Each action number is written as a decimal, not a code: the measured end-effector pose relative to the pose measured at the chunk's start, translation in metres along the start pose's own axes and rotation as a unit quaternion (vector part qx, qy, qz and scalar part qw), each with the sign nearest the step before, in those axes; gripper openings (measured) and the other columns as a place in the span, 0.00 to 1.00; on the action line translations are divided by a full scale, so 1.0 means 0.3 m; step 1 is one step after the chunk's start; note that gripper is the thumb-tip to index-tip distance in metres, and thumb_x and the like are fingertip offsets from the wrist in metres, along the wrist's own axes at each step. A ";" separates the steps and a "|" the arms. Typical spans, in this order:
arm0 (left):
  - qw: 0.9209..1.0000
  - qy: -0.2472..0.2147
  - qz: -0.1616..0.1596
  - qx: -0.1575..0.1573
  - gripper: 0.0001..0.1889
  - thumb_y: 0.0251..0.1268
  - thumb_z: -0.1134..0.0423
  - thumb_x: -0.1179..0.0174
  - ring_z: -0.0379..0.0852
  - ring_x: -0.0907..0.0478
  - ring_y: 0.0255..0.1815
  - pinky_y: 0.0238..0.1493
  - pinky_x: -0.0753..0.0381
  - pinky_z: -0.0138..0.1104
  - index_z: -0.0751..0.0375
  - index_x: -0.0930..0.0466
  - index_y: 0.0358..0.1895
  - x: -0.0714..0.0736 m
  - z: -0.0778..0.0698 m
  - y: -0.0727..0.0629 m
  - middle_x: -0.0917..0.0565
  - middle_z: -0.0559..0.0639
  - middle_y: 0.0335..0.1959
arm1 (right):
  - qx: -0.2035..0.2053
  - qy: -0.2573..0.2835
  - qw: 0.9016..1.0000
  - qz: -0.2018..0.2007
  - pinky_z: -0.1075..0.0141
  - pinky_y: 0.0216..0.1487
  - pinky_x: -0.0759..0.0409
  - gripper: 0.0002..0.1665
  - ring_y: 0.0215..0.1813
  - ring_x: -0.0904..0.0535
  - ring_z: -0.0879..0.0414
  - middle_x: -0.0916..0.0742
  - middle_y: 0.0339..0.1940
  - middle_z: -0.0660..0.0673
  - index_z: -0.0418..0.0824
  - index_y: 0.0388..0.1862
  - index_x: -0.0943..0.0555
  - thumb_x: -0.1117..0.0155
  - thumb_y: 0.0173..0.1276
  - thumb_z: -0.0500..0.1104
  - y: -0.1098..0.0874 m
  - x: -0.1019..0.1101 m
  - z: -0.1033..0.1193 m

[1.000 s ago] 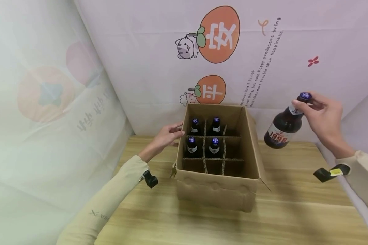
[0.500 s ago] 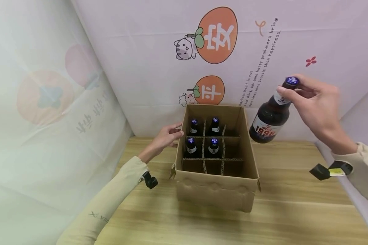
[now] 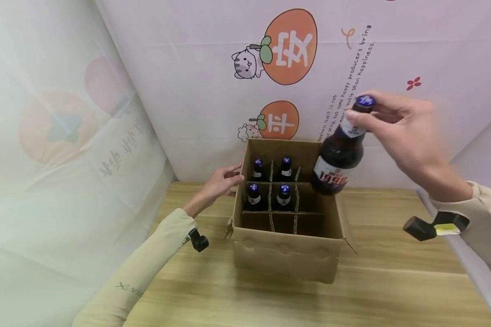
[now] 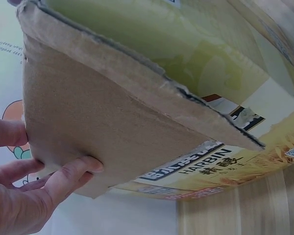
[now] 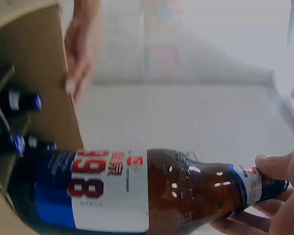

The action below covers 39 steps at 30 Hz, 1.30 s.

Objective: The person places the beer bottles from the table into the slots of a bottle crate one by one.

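Note:
My right hand (image 3: 409, 131) grips a brown glass beer bottle (image 3: 335, 156) by its neck, thumb on one side and fingers on the other. The bottle has a blue cap and a white label marked 1998; it tilts, and its base overlaps the right side of an open cardboard box (image 3: 286, 254). Dividers split the box into cells, and several capped bottles (image 3: 284, 200) stand upright in the left and middle columns. At the left wall my left hand (image 3: 221, 184) holds the box by its brown flap (image 4: 103, 112), thumb (image 4: 90, 164) lying on the cardboard.
Beneath the box is a wood-grain table (image 3: 384, 259). A pale cloth backdrop (image 3: 196, 91) with printed fruit rises behind, and another pale sheet (image 3: 65, 218) hangs at the left. The box's printed outer side (image 4: 206, 169) shows in the left wrist view.
My right hand has carried the bottle leftward and slightly up, from beside the box to over its right edge. The left hand keeps its place at the left wall.

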<state>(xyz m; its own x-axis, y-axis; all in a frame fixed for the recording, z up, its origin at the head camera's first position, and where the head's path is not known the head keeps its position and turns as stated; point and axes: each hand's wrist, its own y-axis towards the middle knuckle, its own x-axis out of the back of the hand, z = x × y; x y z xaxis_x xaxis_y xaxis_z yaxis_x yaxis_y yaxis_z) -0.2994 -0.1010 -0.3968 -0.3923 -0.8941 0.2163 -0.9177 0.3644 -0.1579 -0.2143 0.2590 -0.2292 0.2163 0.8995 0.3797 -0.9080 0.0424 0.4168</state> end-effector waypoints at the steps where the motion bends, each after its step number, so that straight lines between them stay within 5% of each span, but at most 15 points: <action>1: 1.000 0.002 -0.001 0.000 0.34 0.78 0.66 0.44 0.65 0.26 0.72 0.54 0.09 0.46 0.61 0.43 0.83 0.002 0.000 0.000 0.29 0.71 0.74 | -0.005 0.002 1.000 0.019 0.81 0.51 0.16 0.24 0.48 0.11 0.67 0.07 0.49 0.59 0.44 0.63 0.14 0.23 0.69 0.45 -0.004 -0.017 0.007; 10: 1.000 0.002 0.001 -0.004 0.33 0.79 0.66 0.44 0.65 0.25 0.71 0.55 0.09 0.48 0.60 0.42 0.83 0.002 -0.007 0.005 0.28 0.71 0.74 | -0.010 -0.004 0.993 0.115 0.73 0.43 0.13 0.24 0.44 0.11 0.57 0.07 0.45 0.51 0.46 0.61 0.13 0.25 0.70 0.52 -0.033 -0.196 0.028; 23: 1.000 0.002 0.004 0.002 0.34 0.79 0.64 0.44 0.66 0.25 0.71 0.56 0.10 0.51 0.59 0.43 0.83 0.002 0.001 -0.004 0.28 0.70 0.74 | -0.022 0.041 0.971 0.233 0.62 0.48 0.09 0.20 0.46 0.10 0.53 0.07 0.47 0.46 0.46 0.56 0.11 0.22 0.67 0.48 -0.058 -0.416 0.002; 29: 1.000 -0.011 0.009 -0.002 0.33 0.78 0.65 0.44 0.65 0.24 0.70 0.57 0.11 0.53 0.60 0.42 0.83 0.004 0.001 -0.005 0.27 0.69 0.74 | -0.001 0.058 0.960 0.274 0.65 0.43 0.10 0.18 0.43 0.10 0.54 0.07 0.42 0.46 0.43 0.53 0.11 0.21 0.66 0.44 -0.067 -0.484 -0.015; 35: 1.000 -0.012 0.011 -0.001 0.33 0.79 0.66 0.44 0.65 0.25 0.71 0.55 0.09 0.49 0.59 0.42 0.83 0.008 0.001 -0.001 0.27 0.69 0.74 | 0.024 0.023 0.957 0.288 0.66 0.46 0.09 0.16 0.42 0.09 0.58 0.07 0.40 0.48 0.40 0.49 0.10 0.19 0.63 0.42 -0.085 -0.529 -0.055; 39: 1.000 -0.022 0.013 0.002 0.34 0.79 0.66 0.44 0.65 0.26 0.72 0.57 0.10 0.51 0.60 0.44 0.83 0.007 0.001 -0.003 0.28 0.70 0.74 | 0.043 -0.027 0.947 0.318 0.65 0.46 0.10 0.21 0.39 0.10 0.61 0.07 0.39 0.48 0.37 0.52 0.10 0.18 0.62 0.43 -0.107 -0.552 -0.088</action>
<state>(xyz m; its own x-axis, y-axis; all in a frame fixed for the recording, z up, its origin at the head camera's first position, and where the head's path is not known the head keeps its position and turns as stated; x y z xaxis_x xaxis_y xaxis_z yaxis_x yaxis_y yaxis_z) -0.2995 -0.1034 -0.3966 -0.4128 -0.8948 0.1703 -0.9070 0.3867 -0.1669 -0.2304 0.1202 -0.3273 -0.3443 0.7074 0.6173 -0.8284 -0.5383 0.1548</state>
